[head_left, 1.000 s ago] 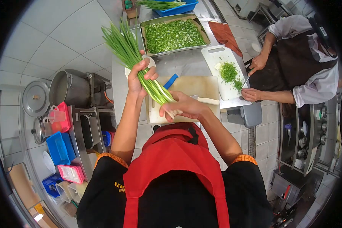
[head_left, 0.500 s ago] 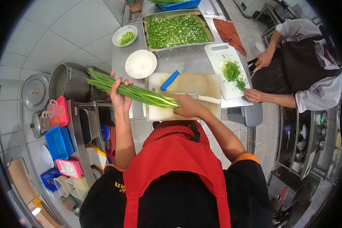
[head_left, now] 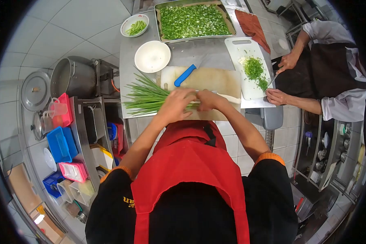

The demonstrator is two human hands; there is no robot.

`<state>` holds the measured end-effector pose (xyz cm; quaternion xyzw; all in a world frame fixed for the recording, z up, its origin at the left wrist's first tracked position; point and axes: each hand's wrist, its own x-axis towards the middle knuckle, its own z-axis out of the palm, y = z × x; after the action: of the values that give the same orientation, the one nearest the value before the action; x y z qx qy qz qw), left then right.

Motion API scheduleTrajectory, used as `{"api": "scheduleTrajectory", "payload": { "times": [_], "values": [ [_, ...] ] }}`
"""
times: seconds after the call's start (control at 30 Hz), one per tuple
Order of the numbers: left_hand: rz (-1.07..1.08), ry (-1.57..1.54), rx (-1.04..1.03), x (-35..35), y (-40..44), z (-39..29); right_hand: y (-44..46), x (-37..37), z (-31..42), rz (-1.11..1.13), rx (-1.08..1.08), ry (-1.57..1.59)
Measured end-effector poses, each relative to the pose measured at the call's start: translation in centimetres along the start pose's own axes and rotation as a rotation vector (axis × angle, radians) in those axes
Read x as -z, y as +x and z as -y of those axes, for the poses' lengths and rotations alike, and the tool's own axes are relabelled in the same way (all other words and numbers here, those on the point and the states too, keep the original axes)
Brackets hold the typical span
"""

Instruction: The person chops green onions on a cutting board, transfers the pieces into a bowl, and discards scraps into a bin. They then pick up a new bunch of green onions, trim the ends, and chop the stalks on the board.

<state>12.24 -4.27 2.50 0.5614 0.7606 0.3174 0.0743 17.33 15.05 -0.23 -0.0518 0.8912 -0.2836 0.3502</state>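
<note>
A bunch of long green onions (head_left: 146, 96) lies across the left edge of the cutting board (head_left: 219, 79), its green ends fanned out over the steel table. My left hand (head_left: 177, 105) rests over the bunch with its fingers spread. Close beside it, my right hand (head_left: 207, 100) is closed around the bunch's right end, which it mostly hides. Behind my hands, a blue-handled knife (head_left: 185, 75) lies on the board. A second knife with a pale handle (head_left: 229, 98) is partly covered by my right hand.
A tray of chopped green onions (head_left: 193, 22) stands at the back. Left of it are a bowl of cut pieces (head_left: 135, 27) and a white bowl (head_left: 152, 56). At right, a co-worker (head_left: 309, 67) cuts greens on a white board (head_left: 235, 51), near a brown cloth (head_left: 253, 29).
The green onions came down from the air onto the board and table, turning level. My left hand moved right along the bunch, beside my right hand. The view shifted slightly.
</note>
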Motion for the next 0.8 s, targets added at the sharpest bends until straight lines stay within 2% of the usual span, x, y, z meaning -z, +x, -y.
{"api": "scheduleTrajectory", "payload": {
  "times": [0.07, 0.1, 0.13, 0.17, 0.23, 0.27, 0.3, 0.37, 0.5, 0.57, 0.7, 0.8],
  "values": [
    [0.057, -0.045, 0.053, -2.7, -0.1, 2.1, -1.1, 0.4, -0.4, -0.028, 0.021, 0.070],
    [0.109, -0.091, 0.113, -4.0, -0.1, 2.9, -1.7, 0.1, -1.2, -0.124, 0.038, 0.124],
    [0.128, -0.081, 0.113, -3.8, 0.1, 2.9, -2.6, 0.1, -1.5, -0.217, 0.052, 0.178],
    [0.143, -0.097, 0.104, -3.8, 0.1, 2.7, -3.9, 0.0, -1.9, -0.217, 0.033, 0.193],
    [0.115, -0.053, 0.058, -3.6, 0.2, 2.6, -6.5, 0.4, -2.4, -0.375, -0.044, 0.429],
    [0.134, -0.028, 0.054, -3.6, 0.1, 2.5, -7.4, -0.2, -2.6, -0.484, -0.047, 0.440],
    [0.148, -0.034, 0.052, -3.6, 0.1, 2.3, -8.0, -1.1, -2.5, -0.484, -0.057, 0.452],
    [0.097, 0.075, 0.033, -3.7, 0.3, 1.8, -9.0, -2.9, -2.4, -0.713, -0.073, 0.536],
    [0.095, 0.115, 0.040, -4.1, 0.1, 1.6, -8.0, -5.7, -0.9, -0.751, -0.023, 0.677],
    [0.074, 0.170, 0.046, -4.2, 0.1, 1.4, -7.0, -6.6, 0.0, -0.927, -0.021, 0.598],
    [-0.018, 0.210, 0.038, -4.4, -0.2, 1.4, -5.5, -7.4, 0.5, -1.041, -0.056, 0.595],
    [-0.076, 0.238, -0.006, -5.3, -1.1, 2.1, -5.3, -8.4, -0.4, -0.982, -0.046, 0.523]
  ]
}}
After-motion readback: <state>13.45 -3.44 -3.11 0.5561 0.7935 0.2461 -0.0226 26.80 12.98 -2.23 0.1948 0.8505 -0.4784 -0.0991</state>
